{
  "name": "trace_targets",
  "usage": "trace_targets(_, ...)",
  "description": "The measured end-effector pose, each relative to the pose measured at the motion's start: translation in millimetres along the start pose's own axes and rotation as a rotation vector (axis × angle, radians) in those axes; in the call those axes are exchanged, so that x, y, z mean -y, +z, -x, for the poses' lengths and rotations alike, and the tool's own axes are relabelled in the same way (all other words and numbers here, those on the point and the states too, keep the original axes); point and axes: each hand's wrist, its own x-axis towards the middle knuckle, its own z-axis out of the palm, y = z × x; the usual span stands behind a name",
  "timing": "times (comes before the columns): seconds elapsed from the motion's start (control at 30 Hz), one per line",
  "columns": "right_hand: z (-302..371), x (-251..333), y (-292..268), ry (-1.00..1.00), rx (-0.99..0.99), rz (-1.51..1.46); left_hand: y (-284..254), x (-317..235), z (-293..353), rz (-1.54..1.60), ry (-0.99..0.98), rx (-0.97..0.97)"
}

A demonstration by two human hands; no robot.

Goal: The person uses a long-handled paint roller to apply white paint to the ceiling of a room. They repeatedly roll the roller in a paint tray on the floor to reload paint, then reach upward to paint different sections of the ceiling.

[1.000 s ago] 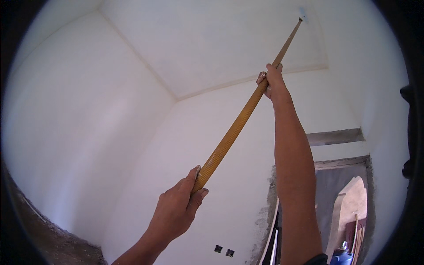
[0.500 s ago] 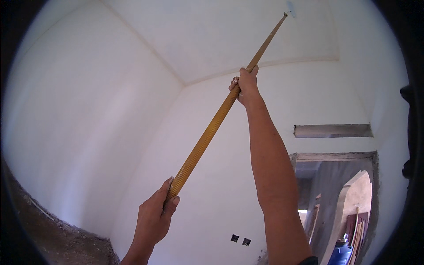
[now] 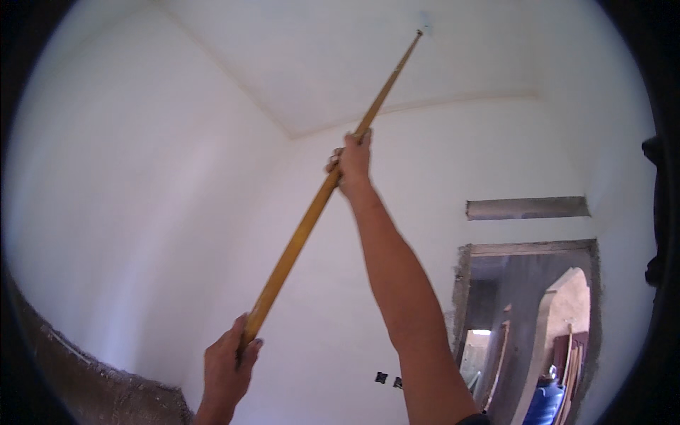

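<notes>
Left hand (image 3: 227, 365) is gripping the near end of the yellow-brown pole (image 3: 291, 253), hiding its butt. Right hand (image 3: 354, 161) is gripping farther up, covering a stretch. Pole is slanting up and right toward the ceiling (image 3: 333, 78). Pale-blue piece (image 3: 426, 21) at far tip is blurring out; can't tell contact. Right forearm (image 3: 404, 290) is partly covering one black wall box (image 3: 397, 383).

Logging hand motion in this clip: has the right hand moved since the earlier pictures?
Yes: judged against the ceiling corner beside it, the right hand on the pole has shifted left and lower in the view.
</notes>
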Motion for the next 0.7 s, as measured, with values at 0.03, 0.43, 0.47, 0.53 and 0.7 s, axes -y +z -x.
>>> trace_targets(0.03, 15.1, -9.4, 7.9, -0.006, -0.009, -0.006, -0.7, 15.4, 11.4, 0.033, 0.037, -0.079)
trace_targets(0.43, 153.6, -53.3, -37.1, 0.082, -0.203, 0.117, 59.3, 63.0, 24.3, 0.466, -0.227, 0.257)
trace_targets(0.47, 150.2, -45.0, -51.4, 0.055, -0.219, 0.144, 63.6, 56.5, 14.6, 0.596, -0.367, 0.413)
trace_targets(0.53, 140.8, -27.8, -80.6, 0.015, -0.247, 0.186, 77.9, 41.7, -3.4, 0.733, -0.458, 0.641)
trace_targets(0.7, 105.8, 15.5, -152.6, -0.088, -0.302, 0.222, 140.7, -11.8, -28.1, 0.882, -0.379, 0.625)
